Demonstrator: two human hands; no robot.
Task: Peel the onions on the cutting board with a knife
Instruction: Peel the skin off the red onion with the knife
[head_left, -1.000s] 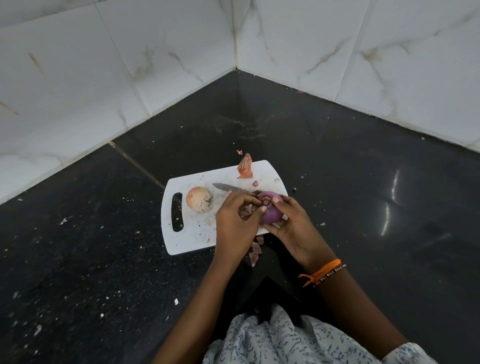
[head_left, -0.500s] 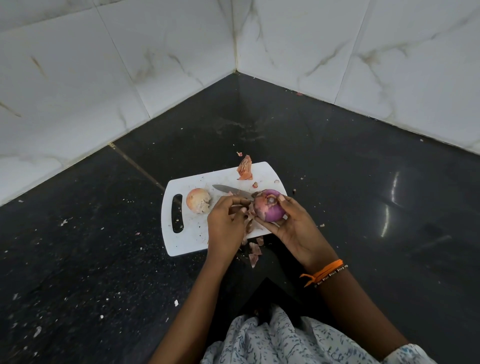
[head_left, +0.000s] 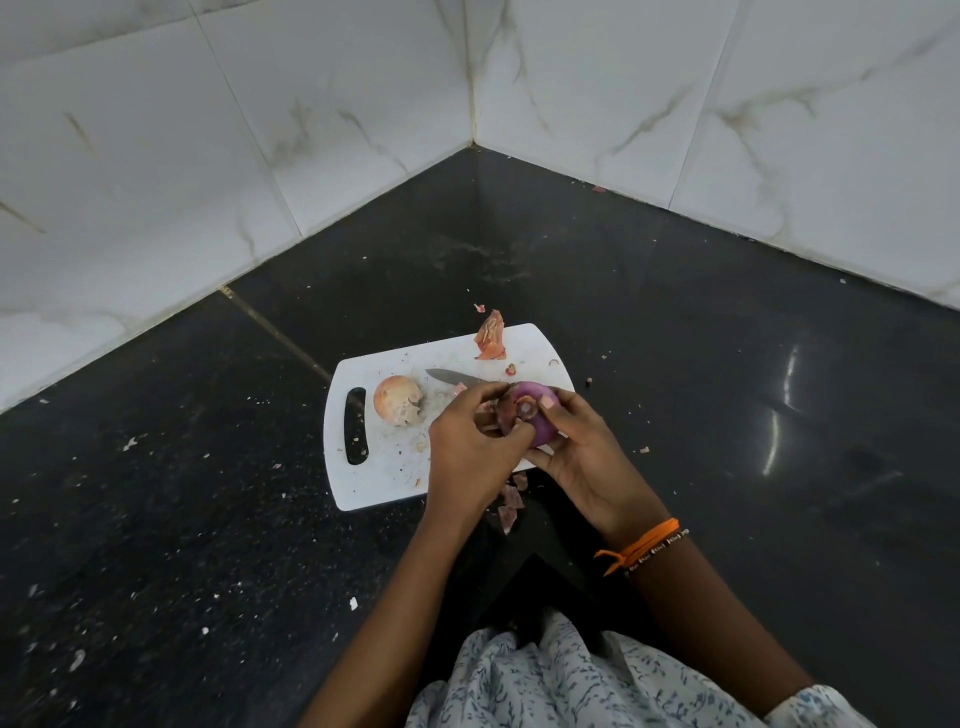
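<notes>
1. Head view: a black stone counter (head_left: 727, 415) fills the corner, with white marble tiles (head_left: 156, 156) on the walls behind.
2. A white cutting board (head_left: 384, 478) lies in the middle, its handle slot on the left.
3. The left hand (head_left: 467, 457) pinches a strip of dark onion skin (head_left: 503, 415). The right hand (head_left: 582, 457) grips the purple onion (head_left: 540, 415), held just above the board's near right part.
4. A second onion (head_left: 397, 400), not peeled, sits on the board's left part.
5. The knife (head_left: 457, 378) lies on the board, just beyond the hands; nobody holds it.
6. A torn peel (head_left: 491, 338) lies at the far edge.
7. I think the step is pulling skin off the first onion. Next, the strip must be pulled free and dropped.
</notes>
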